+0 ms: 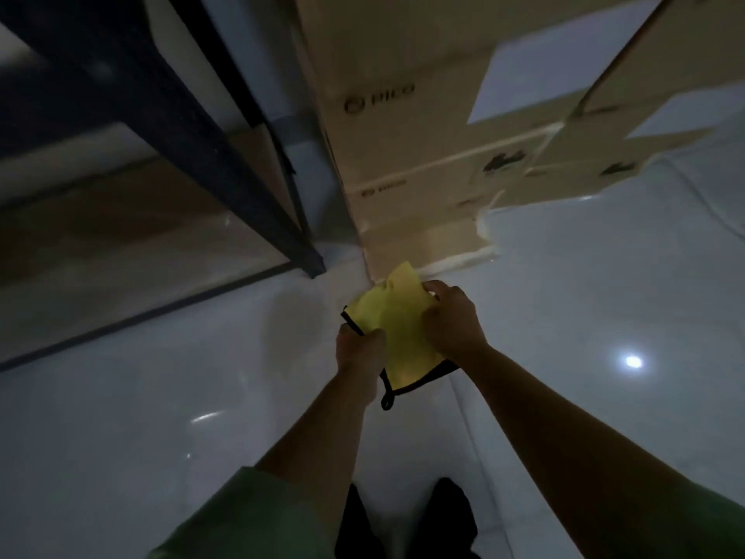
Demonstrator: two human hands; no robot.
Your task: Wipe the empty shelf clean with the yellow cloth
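Gripping the yellow cloth (397, 328) between both hands' fingers (433, 316).

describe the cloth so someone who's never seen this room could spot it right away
Find the tall stack of cardboard boxes standing on the pale glossy floor. In front of its base, the left hand and right hand hold the yellow cloth between them. It is the only bright yellow thing here, edged in black with a small loop hanging below.
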